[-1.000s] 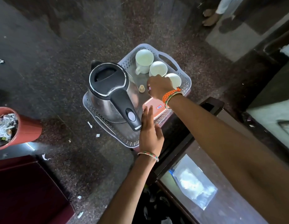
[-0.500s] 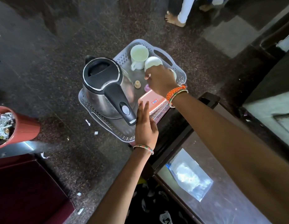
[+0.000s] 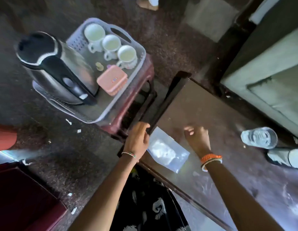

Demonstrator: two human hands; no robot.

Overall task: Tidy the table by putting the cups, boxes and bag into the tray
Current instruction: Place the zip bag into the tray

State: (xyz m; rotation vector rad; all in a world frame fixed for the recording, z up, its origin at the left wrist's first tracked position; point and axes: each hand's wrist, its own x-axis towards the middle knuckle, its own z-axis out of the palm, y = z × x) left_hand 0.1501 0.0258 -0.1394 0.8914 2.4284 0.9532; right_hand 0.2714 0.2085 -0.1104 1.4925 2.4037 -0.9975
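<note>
The grey perforated tray [image 3: 142, 56] sits on a maroon stool at the upper left. It holds three white cups [image 3: 111, 43] in a row, a pink box [image 3: 112, 80] and a steel kettle [image 3: 58, 69] with a black handle. A clear plastic bag [image 3: 168, 152] with white contents lies on the glass table, between my hands. My left hand [image 3: 138, 139] rests at the table's dark corner frame, just left of the bag. My right hand [image 3: 196, 139] hovers over the table right of the bag, fingers loosely curled and holding nothing. The view is motion-blurred.
A clear glass tumbler [image 3: 259, 137] stands on the table [image 3: 211, 107] at the right, with a pale cylindrical object [image 3: 286, 157] lying beside it. A red bin [image 3: 5, 137] is on the floor at the left. A grey sofa [image 3: 269, 77] lies beyond the table.
My right hand has come back from the cups in the tray to the table beside the bag. My left hand has drawn back from the tray to the table's corner. The view has swung right.
</note>
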